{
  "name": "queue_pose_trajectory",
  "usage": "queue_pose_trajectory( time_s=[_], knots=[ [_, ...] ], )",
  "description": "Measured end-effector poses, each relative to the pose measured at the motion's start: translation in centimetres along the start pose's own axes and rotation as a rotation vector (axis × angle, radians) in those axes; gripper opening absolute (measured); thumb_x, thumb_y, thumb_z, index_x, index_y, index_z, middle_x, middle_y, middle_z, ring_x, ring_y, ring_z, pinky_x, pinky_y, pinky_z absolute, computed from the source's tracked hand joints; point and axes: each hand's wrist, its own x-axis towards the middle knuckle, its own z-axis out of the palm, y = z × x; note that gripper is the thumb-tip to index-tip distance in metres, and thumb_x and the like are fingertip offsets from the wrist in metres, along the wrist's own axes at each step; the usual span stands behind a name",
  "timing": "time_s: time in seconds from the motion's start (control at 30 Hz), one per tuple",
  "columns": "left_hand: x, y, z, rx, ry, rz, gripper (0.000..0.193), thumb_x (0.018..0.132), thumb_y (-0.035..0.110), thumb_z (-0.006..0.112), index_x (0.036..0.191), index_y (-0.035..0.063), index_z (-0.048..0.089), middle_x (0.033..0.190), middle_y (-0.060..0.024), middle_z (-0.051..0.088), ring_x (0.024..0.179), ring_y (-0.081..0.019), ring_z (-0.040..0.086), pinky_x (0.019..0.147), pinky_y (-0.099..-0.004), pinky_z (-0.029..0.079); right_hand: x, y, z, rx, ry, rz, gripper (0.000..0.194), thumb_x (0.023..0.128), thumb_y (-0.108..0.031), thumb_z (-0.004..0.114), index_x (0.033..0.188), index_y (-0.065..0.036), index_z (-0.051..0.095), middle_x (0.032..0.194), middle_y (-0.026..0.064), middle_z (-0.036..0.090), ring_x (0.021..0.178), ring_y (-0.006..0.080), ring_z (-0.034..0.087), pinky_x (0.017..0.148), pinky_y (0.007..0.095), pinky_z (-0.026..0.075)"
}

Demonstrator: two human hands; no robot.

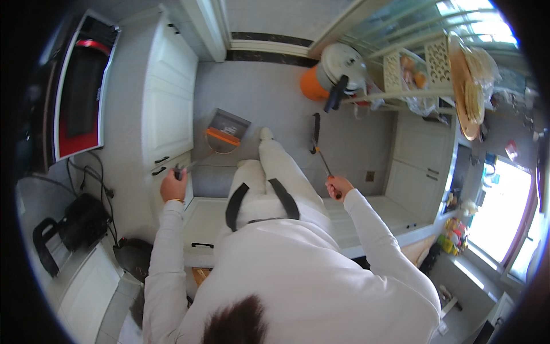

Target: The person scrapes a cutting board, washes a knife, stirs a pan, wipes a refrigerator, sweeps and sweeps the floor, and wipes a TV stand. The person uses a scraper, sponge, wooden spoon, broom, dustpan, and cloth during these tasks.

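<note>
My left hand point(173, 186) grips the top of a long handle. That handle runs down to a grey dustpan point(232, 121) with an orange edge, which is low over or on the floor to the left of my feet. Some pale debris point(229, 129) shows inside the pan. In my right hand point(339, 188) is the handle of a broom point(316, 129) with a dark, narrow head. The broom head is at floor level to the right of my feet, well apart from the dustpan.
White cabinets point(172, 94) line the left side, with a red-fronted microwave oven point(81, 94) above. A white-lidded pot point(343, 62) and an orange container point(312, 84) stand near a rack point(408, 92) at the back right. Grey floor tiles point(266, 94) lie ahead.
</note>
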Motion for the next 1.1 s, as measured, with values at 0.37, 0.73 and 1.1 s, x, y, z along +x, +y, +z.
queue_pose_trajectory(
  time_s=[0.37, 0.73, 1.1],
  knots=[
    [-0.8, 0.7, -0.6, -0.054, -0.063, -0.043, 0.042, 0.077, 0.046, 0.064, 0.093, 0.0067, 0.063, 0.083, -0.0144, 0.065, 0.077, -0.0334, 0.062, 0.067, -0.0428, 0.048, -3.6, -9.3, 13.3, -1.112, -0.169, -0.199, 0.018, 0.073, -0.001, 0.056, 0.089, -0.008, 0.051, 0.054, 0.0024, 0.044, 0.04, 0.0105, 0.039, 0.033, 0.0269, 0.032],
    [-2.5, 2.2, -1.7, -0.184, -0.032, -0.056, 0.047, 0.079, 0.047, 0.062, 0.096, 0.0041, 0.066, 0.084, -0.0166, 0.066, 0.078, -0.0336, 0.063, 0.069, -0.041, 0.049, -12.6, -16.5, 11.8, -0.678, -0.172, -0.366, 0.011, 0.081, -0.008, 0.063, 0.085, -0.002, 0.056, 0.056, 0.0002, 0.049, 0.041, 0.0057, 0.042, 0.035, 0.0216, 0.033],
    [12.2, 19.5, -6.1, -0.455, 0.2, -0.045, 0.033, 0.074, 0.036, 0.071, 0.083, 0.0041, 0.069, 0.069, -0.0162, 0.064, 0.062, -0.0303, 0.063, 0.06, -0.0372, 0.048, -12.2, -36.2, 11.9, -0.247, -0.105, -0.596, 0.006, 0.082, -0.008, 0.059, 0.081, -0.004, 0.054, 0.056, 0.0022, 0.049, 0.04, 0.0099, 0.043, 0.034, 0.0256, 0.036]
  ],
)
